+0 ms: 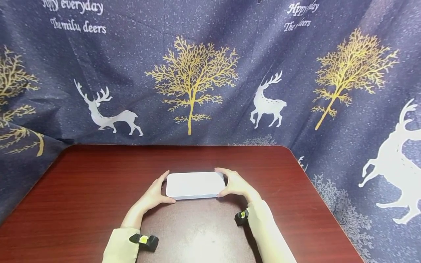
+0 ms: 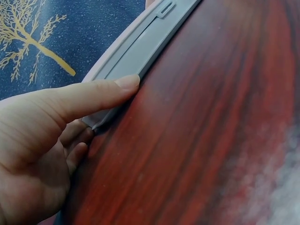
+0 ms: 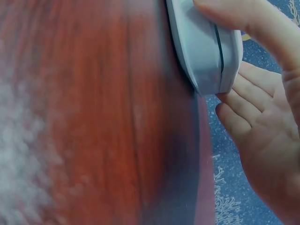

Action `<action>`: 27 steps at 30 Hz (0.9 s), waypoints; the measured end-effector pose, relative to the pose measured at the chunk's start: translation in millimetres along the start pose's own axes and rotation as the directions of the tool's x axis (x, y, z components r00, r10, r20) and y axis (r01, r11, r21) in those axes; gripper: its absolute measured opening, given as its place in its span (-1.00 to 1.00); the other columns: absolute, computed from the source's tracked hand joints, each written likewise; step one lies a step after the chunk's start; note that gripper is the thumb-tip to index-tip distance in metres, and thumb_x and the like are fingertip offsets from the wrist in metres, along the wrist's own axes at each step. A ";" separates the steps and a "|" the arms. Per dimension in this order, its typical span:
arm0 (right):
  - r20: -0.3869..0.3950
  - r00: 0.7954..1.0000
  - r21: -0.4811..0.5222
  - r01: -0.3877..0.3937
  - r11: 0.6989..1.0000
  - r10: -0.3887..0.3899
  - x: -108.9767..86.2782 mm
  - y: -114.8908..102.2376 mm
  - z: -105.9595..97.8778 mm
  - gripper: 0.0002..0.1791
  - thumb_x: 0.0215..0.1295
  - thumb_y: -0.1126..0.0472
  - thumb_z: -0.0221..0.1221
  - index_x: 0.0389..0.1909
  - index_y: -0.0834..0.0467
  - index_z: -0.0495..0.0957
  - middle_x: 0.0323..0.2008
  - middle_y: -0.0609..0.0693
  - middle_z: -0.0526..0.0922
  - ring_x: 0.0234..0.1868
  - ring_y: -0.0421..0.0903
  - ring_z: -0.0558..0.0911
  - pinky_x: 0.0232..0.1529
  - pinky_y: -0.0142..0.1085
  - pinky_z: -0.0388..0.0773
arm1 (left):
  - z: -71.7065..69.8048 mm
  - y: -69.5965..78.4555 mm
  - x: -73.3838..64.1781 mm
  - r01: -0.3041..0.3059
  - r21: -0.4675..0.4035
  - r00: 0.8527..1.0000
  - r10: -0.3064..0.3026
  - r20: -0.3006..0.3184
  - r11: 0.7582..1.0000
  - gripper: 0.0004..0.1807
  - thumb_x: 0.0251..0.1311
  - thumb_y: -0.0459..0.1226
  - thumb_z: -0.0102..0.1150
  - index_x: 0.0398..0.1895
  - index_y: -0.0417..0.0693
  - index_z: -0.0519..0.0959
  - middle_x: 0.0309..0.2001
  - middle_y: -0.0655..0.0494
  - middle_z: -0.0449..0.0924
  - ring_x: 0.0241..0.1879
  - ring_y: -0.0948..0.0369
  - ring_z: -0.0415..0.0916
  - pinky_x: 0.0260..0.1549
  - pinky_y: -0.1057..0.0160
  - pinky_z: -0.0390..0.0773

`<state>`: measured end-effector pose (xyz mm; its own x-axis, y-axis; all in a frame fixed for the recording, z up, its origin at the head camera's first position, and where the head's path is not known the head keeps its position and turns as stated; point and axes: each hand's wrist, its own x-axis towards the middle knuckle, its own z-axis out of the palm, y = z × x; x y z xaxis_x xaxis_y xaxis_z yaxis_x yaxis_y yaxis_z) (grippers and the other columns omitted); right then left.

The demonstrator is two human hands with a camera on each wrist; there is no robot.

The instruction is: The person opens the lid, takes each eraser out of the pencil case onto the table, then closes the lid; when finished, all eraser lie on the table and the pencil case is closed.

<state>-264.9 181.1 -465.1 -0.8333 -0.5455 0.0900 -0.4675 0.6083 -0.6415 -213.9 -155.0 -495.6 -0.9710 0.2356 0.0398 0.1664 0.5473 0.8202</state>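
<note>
A white, flat, rounded-corner case [image 1: 195, 185] lies toward the back middle of the table. My left hand [image 1: 155, 193] grips its left end, thumb along the near side and fingers at the far side. At the opposite end, my right hand [image 1: 236, 182] holds it the same way. In the left wrist view, the near side of the case [image 2: 133, 56] is grey, with a long seam and a small raised tab; the left thumb [image 2: 108, 93] presses on it. The right wrist view shows a dark seam around the case's end [image 3: 201, 56], under the right thumb [image 3: 243, 14].
The reddish-brown wooden table [image 1: 98, 190] has a bright glare near its front. Behind it hangs a dark blue cloth [image 1: 217, 120] with deer and trees. Black wrist straps with yellow patches sit on the left sleeve [image 1: 121, 244] and right sleeve [image 1: 266, 226].
</note>
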 end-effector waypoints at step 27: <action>0.098 0.994 0.216 0.024 0.976 -0.046 -2.4 6.0 -13.3 -0.03 -0.19 0.24 0.50 0.34 0.35 0.32 0.33 0.26 0.41 0.38 0.21 0.36 0.44 0.04 0.28 | -1.2 -1.4 0.2 -0.036 -0.041 0.999 0.037 0.017 0.999 0.26 -0.30 -0.30 0.62 0.47 -0.40 0.00 0.37 -0.48 0.15 0.39 -0.35 0.06 0.40 -0.31 0.09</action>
<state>-269.6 193.7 -459.0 -0.7777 -0.6271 0.0445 -0.4130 0.4562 -0.7883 -214.6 -156.7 -496.0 -0.9612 0.2693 0.0598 0.1939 0.5053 0.8409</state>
